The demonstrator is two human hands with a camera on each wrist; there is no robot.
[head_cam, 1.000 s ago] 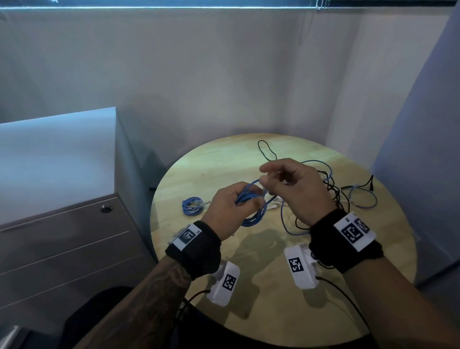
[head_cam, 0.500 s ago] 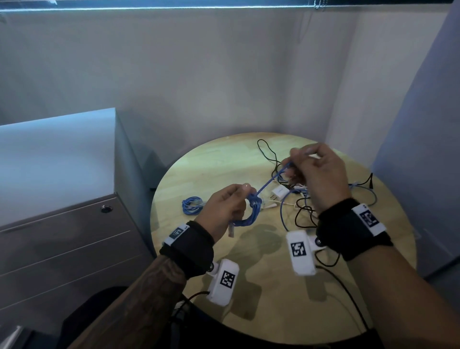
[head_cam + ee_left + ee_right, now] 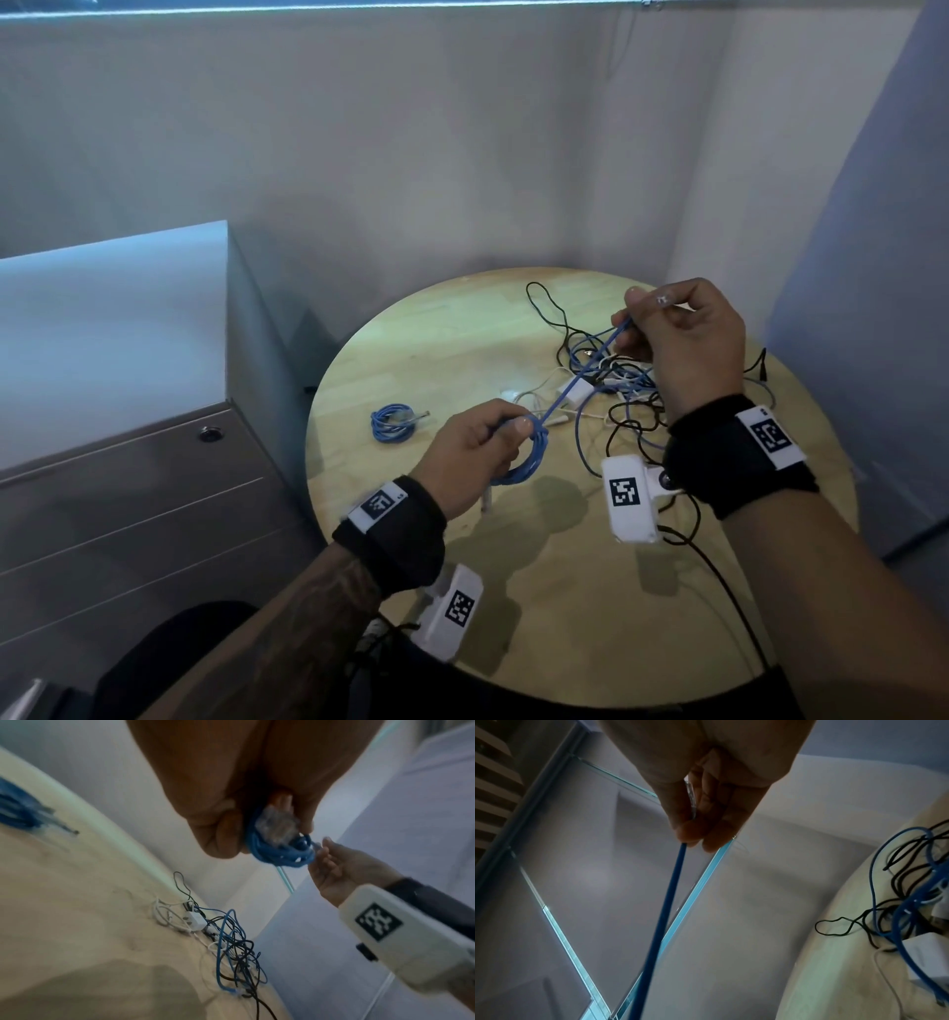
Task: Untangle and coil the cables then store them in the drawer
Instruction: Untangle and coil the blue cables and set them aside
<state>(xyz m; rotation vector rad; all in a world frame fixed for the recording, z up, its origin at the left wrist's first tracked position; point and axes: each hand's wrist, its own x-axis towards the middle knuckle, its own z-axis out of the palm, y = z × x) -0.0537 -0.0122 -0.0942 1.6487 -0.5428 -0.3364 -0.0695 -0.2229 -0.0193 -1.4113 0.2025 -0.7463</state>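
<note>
My left hand [image 3: 477, 452] grips a coil of blue cable [image 3: 524, 462] above the round wooden table [image 3: 539, 591]; in the left wrist view the blue coil [image 3: 280, 852] and a clear plug sit in my curled fingers. A taut strand runs from the coil up to my right hand [image 3: 667, 334], which pinches the cable's end with its clear plug [image 3: 691, 799] between thumb and fingers. A tangle of blue, black and white cables [image 3: 616, 390] with a white adapter lies under my right hand. A second coiled blue cable [image 3: 393, 422] lies at the table's left.
A grey drawer cabinet [image 3: 128, 462] with a round lock [image 3: 210, 435] stands left of the table, its drawers closed. Walls close in behind and to the right. The near half of the table is bare wood.
My right hand has pulled the cable's end up and to the right, away from the left hand, drawing the strand taut. The left hand has kept its grip on the coil.
</note>
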